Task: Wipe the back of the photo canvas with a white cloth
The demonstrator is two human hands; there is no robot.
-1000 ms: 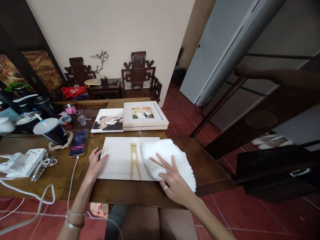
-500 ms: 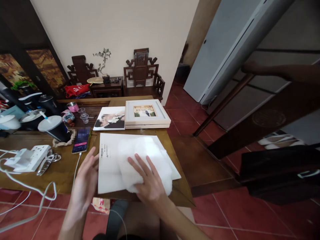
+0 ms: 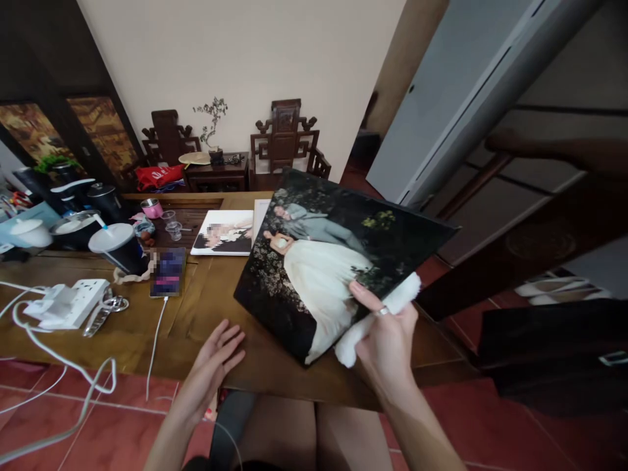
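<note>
My right hand (image 3: pixel 387 333) grips the lower right edge of a large photo print (image 3: pixel 324 261) showing a couple, one in a white dress, against dark foliage. The print is lifted and tilted above the wooden table (image 3: pixel 147 327). The same hand also clutches a white cloth (image 3: pixel 366 324) against the print's back. My left hand (image 3: pixel 218 356) rests open and flat on the table edge, just left of the print's lower corner, holding nothing.
A smaller photo print (image 3: pixel 223 232) and a framed picture lie behind. On the left stand a phone (image 3: pixel 168 271) on a cable, a lidded cup (image 3: pixel 118 248), a power strip (image 3: pixel 73 302), kettles and small cups. A dark wooden door (image 3: pixel 540 222) stands at the right.
The print lay white side up while my right hand wiped it with the cloth. Now it is turned over and lifted, picture side facing me. My left hand let go and dropped to the table.
</note>
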